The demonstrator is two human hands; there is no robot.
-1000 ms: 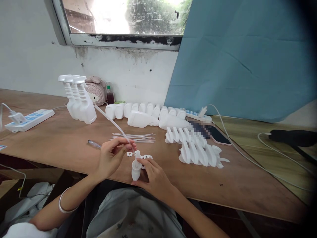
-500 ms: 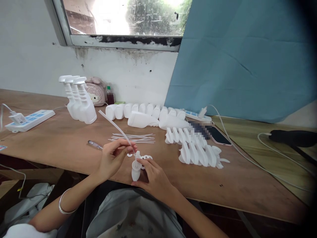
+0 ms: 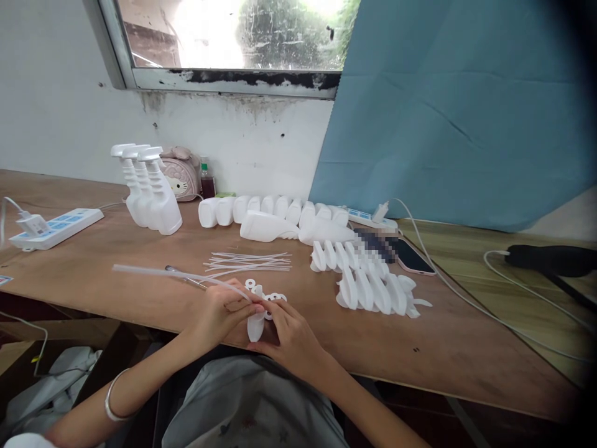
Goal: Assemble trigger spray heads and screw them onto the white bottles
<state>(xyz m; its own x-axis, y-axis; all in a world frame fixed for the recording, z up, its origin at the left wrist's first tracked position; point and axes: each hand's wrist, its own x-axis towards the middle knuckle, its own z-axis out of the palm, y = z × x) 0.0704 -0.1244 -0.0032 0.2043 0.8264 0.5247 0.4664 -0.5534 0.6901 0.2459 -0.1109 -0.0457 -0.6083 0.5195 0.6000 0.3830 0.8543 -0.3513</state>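
Observation:
A white spray head (image 3: 255,327) is gripped by my right hand (image 3: 291,333) above the table's front edge. My left hand (image 3: 217,314) pinches a thin clear plastic tube (image 3: 158,271) close to the spray head; the tube's long free end reaches far to the left. The joint between tube and spray head is hidden by my fingers. Just beyond my hands lie several small white ring washers (image 3: 275,297). Behind them is a loose bundle of thin tubes (image 3: 249,261). A screwdriver (image 3: 184,275) lies partly under the held tube.
White spray bottles (image 3: 158,199) stand at the back left, beside a pink bag (image 3: 180,177). Several white bottles (image 3: 268,225) lie along the back. Rows of spray heads (image 3: 373,289) sit to the right, near a phone (image 3: 413,255). A power strip (image 3: 58,227) is on the left.
My left hand has moved down against the spray head, and the tube has swung from steeply raised to nearly level, pointing left. My right hand has stayed on the spray head.

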